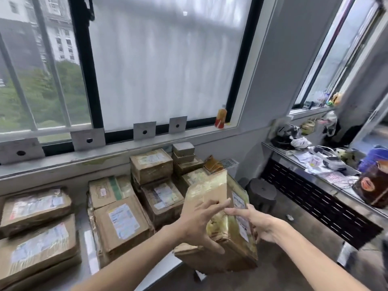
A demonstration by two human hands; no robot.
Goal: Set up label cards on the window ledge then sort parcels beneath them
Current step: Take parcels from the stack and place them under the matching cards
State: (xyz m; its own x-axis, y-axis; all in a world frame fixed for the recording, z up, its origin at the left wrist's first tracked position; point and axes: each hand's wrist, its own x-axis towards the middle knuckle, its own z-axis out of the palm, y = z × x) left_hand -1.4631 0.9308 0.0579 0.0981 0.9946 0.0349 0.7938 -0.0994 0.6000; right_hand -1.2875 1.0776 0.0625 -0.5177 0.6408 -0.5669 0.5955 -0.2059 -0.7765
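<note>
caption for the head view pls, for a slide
Both hands, left and right, hold a taped parcel above sorted parcels below label cards.

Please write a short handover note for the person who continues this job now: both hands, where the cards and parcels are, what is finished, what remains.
Left hand: open, fingers spread flat against the left face of the held parcel.
Right hand: supports the parcel's right side, beside its white label; grip partly hidden.
The parcel is tilted, off the table, in front of the stacks.
Done: four grey label cards stand along the window ledge; sorted parcels lie in piles on the table beneath them.
Left: place this parcel under its matching card. Card markings are unreadable here. An orange bottle stands further right on the ledge.
</note>
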